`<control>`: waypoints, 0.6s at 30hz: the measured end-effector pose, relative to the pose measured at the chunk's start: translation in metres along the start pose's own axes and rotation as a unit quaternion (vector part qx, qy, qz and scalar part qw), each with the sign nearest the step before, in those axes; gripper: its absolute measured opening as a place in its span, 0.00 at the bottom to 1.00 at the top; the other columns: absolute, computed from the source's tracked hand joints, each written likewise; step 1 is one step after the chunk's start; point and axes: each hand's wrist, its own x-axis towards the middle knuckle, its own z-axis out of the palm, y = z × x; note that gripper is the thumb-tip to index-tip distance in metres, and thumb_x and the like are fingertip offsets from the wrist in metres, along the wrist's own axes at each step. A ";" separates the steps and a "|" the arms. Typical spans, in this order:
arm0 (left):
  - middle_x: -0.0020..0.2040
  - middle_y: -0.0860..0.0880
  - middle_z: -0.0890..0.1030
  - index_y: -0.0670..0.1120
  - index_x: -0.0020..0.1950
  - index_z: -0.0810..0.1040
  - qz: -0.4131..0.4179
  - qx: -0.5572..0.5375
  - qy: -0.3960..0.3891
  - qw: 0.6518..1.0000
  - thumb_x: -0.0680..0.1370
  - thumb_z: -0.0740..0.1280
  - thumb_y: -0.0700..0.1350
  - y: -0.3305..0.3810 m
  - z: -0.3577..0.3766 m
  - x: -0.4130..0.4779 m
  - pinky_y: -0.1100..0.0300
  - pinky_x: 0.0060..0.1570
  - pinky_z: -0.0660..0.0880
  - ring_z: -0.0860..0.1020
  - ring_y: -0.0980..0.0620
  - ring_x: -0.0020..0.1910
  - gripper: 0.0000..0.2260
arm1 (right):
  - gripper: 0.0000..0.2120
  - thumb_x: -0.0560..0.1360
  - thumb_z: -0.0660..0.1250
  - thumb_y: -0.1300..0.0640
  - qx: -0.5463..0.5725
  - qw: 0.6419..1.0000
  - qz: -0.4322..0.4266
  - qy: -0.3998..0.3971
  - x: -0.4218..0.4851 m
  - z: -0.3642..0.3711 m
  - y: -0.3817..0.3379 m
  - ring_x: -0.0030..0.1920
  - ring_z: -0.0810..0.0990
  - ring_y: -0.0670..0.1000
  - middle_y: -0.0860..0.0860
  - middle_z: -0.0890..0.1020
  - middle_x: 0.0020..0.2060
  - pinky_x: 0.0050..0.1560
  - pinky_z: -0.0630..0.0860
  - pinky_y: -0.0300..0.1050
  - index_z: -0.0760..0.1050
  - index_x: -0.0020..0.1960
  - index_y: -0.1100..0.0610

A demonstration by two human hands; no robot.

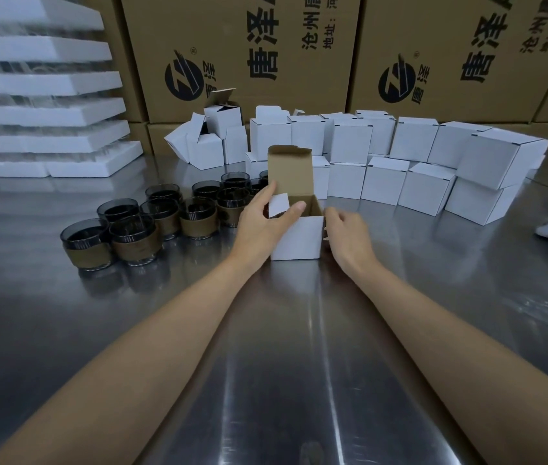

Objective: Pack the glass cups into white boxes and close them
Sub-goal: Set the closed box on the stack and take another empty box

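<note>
Head view is showing the open white box [296,236] standing on the counter [299,364] between both hands, lid flap [289,169] upright; whether a cup is sitting inside is hidden; the left hand [262,219] is pinching the side flap [278,204], likely to fold it inward; the right hand [346,229] is bracing the right wall, its grip being unclear; glass cups [131,229] are waiting just left; closed white boxes [417,169] are sitting stacked behind.

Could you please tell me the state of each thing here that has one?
Front box: upright, lid flap raised, unclosed.
Left hand: pinches its left side flap.
Right hand: at its right side, grip unclear.
Glass cups: upright, unpacked.
Stacked boxes: closed.
Back-left boxes: open, tumbled.
</note>
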 end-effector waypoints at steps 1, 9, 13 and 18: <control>0.72 0.54 0.69 0.45 0.76 0.64 0.002 -0.001 0.000 1.000 0.76 0.72 0.49 -0.001 0.000 0.000 0.67 0.66 0.66 0.69 0.61 0.68 0.32 | 0.22 0.72 0.52 0.48 -0.001 1.000 0.005 -0.004 0.000 0.000 -0.001 0.41 0.79 0.60 0.60 0.81 0.37 0.51 0.78 0.58 0.72 0.38 0.66; 0.65 0.51 0.75 0.56 0.66 0.69 -0.039 -0.123 0.127 0.983 0.80 0.56 0.50 -0.001 0.000 0.009 0.56 0.65 0.69 0.72 0.51 0.66 0.15 | 0.20 0.80 0.53 0.51 0.013 1.000 -0.017 0.000 0.002 0.005 0.002 0.58 0.77 0.57 0.54 0.77 0.58 0.62 0.72 0.54 0.68 0.70 0.54; 0.66 0.47 0.76 0.49 0.66 0.73 -0.065 -0.110 0.098 0.987 0.82 0.52 0.39 -0.007 0.001 0.011 0.48 0.69 0.68 0.74 0.49 0.66 0.16 | 0.13 0.80 0.54 0.54 -0.018 0.996 -0.088 0.013 0.005 0.002 0.002 0.50 0.73 0.49 0.51 0.76 0.50 0.50 0.67 0.44 0.76 0.48 0.54; 0.61 0.46 0.81 0.46 0.66 0.77 -0.089 -0.060 0.035 0.994 0.81 0.52 0.40 -0.008 0.002 0.013 0.45 0.67 0.70 0.77 0.48 0.63 0.19 | 0.21 0.83 0.51 0.55 -0.022 0.995 -0.092 -0.014 0.007 -0.001 0.003 0.51 0.77 0.56 0.59 0.81 0.48 0.55 0.71 0.51 0.76 0.49 0.68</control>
